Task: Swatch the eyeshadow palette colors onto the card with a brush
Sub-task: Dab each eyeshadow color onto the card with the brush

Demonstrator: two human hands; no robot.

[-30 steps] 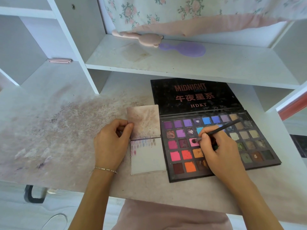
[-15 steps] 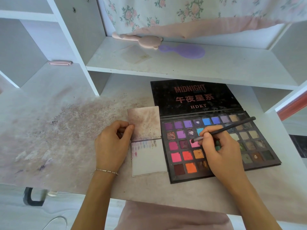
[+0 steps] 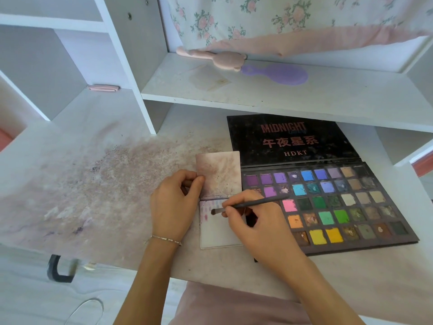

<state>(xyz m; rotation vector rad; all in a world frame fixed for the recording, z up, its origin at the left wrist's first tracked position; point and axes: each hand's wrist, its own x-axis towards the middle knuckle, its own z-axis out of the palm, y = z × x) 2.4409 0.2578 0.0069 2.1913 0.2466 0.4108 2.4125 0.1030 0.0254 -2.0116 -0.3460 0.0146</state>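
Note:
An open eyeshadow palette [image 3: 346, 207] with several coloured pans lies on the desk, its black lid flat behind it. Left of it lies a white folded card [image 3: 218, 233] with a row of pale purple and pink swatches along its lower panel's top edge. My right hand [image 3: 255, 221] grips a thin dark brush [image 3: 246, 205], and the brush tip sits over the card's upper left area by the swatches. My left hand [image 3: 174, 202] pinches the left edge of the card's stained upper flap [image 3: 219, 172]. My right hand hides the palette's left pans.
The desk top [image 3: 105, 191] is stained with powder on the left. A white shelf [image 3: 257, 95] overhangs the back, carrying a pink handled item [image 3: 218, 57] and a purple one [image 3: 281, 73]. Upright shelf dividers stand at the left. The desk's front edge runs just below my wrists.
My right hand has carried the brush leftward from the pink pan in the palette onto the card. My left hand has kept its hold on the card's edge.

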